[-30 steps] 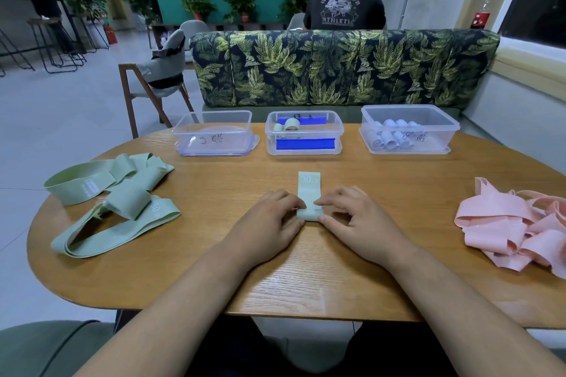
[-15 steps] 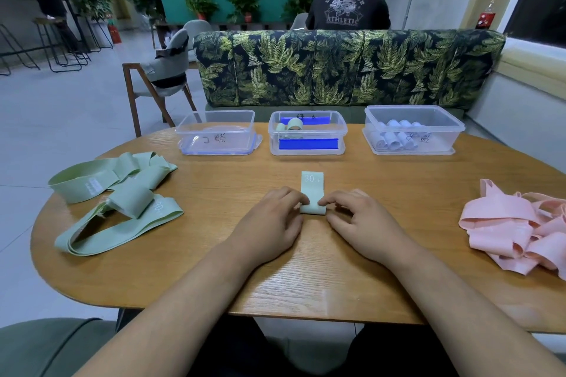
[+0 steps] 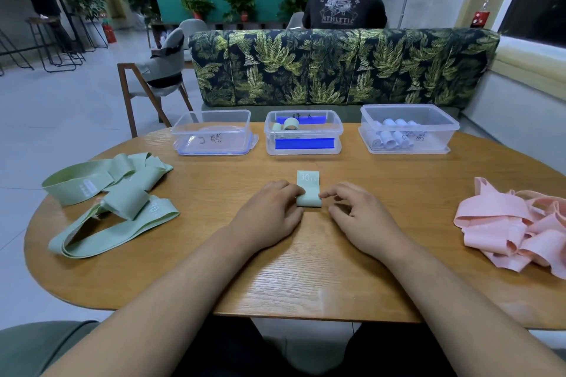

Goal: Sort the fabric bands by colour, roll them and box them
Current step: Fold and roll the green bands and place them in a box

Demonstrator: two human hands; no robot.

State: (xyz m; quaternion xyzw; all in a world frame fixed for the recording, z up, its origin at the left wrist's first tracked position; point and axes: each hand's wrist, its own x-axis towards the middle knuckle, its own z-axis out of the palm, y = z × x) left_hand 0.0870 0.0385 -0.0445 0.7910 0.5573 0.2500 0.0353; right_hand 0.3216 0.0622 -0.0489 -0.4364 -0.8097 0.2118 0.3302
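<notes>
Just the one camera here, strapped to the person's head, wide-angle, aimed forward and tilted down over the tabletop (image 3: 306,269). It sits close. Both forearms come in from the bottom corners, and the left hand (image 3: 269,214) and right hand (image 3: 361,217) meet at the band (image 3: 308,190), just below the middle of the frame. The lens takes in the whole width, from the green pile (image 3: 116,193) on the left to the pink pile (image 3: 505,223) on the right, and it bows the near edge. The boxes (image 3: 303,148) line the far edge, with the sofa (image 3: 337,67) behind them and the room beyond. The lap shows at the very bottom.
</notes>
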